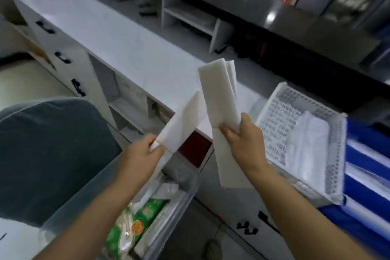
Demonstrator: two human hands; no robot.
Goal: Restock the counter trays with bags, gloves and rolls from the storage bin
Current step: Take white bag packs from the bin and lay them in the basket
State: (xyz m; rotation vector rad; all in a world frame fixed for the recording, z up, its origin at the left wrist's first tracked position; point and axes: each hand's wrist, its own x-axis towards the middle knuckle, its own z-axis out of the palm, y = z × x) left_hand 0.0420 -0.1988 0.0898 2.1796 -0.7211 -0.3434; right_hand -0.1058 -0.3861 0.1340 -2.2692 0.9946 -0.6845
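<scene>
My right hand (pixel 242 139) grips a thick folded stack of white plastic bags (pixel 219 95) around its middle, held upright over the counter edge. My left hand (pixel 145 154) pinches a thinner folded white bag bundle (pixel 181 124) that slants up toward the right stack. Below my left arm sits the clear storage bin (pixel 181 198) holding green-and-white packets (pixel 135 224) and loose white bags. A white perforated tray (pixel 274 99) stands on the counter to the right, with white bags (pixel 310 143) lying in it.
A long white counter (pixel 118 48) runs diagonally, with drawers and open shelves beneath. A grey chair back (pixel 48 154) is at the left. Blue stacked trays (pixel 367 171) sit right of the white tray. A dark raised shelf (pixel 274 12) runs behind the counter.
</scene>
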